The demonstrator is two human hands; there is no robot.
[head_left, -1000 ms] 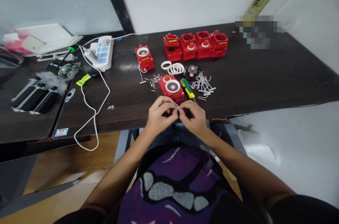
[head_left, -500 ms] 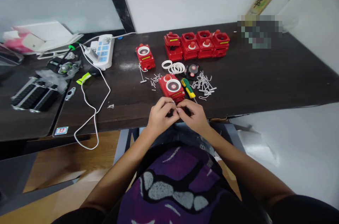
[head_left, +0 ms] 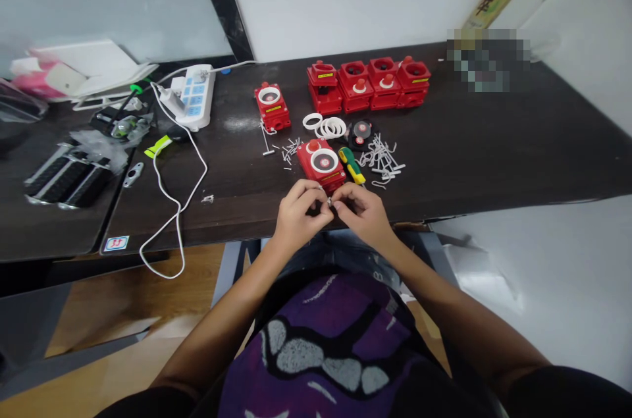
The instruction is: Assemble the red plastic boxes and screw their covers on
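At the table's front edge, my left hand (head_left: 302, 212) and my right hand (head_left: 362, 212) meet with fingertips pinched. Between them shows a small silvery piece (head_left: 330, 201), too small to name, which both hands seem to grip. Just beyond the fingers lies a red call-point box (head_left: 307, 164) with a white ring round a dark disc and an orange-red knob. To its right rests a green and yellow screwdriver (head_left: 351, 164). Small T-shaped hammers with chains (head_left: 384, 158) are heaped farther right. Several small pins (head_left: 290, 153) lie left of the box.
White rings (head_left: 332, 128) and black discs (head_left: 360, 131) lie behind the near box. Several red housings (head_left: 355, 97) line the back, and another red box (head_left: 273, 108) stands left with a hammer. Farther left are a power strip (head_left: 197, 102), a white cable (head_left: 178, 204) and black pedal-like parts (head_left: 69, 174).
The hands stay pinched at the same spot, with the right fingers a little farther from the left ones. More of the small silvery piece shows between them. The view has shifted slightly.
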